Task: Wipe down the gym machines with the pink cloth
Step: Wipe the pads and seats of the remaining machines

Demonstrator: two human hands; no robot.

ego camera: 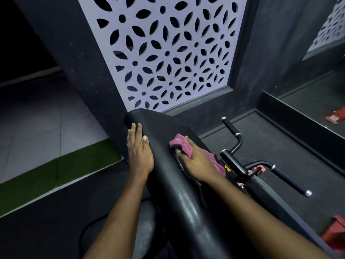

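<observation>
Pink cloth (180,143) pressed against the black padded surface (168,186)

Left hand (139,155) lies flat near the padded surface's far end, fingers straight, close together. Right hand (199,162) holds the pink cloth on its right side, thumb tucked into a fold.

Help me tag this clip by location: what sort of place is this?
Most likely a gym: a black padded machine rest, a bar with two rubber-gripped handles beside it, and dark speckled flooring. The right hand holds the pink cloth against that rest.

Black machine pad (175,193) carries pink cloth (182,143); left hand (139,152) flat alongside.
</observation>
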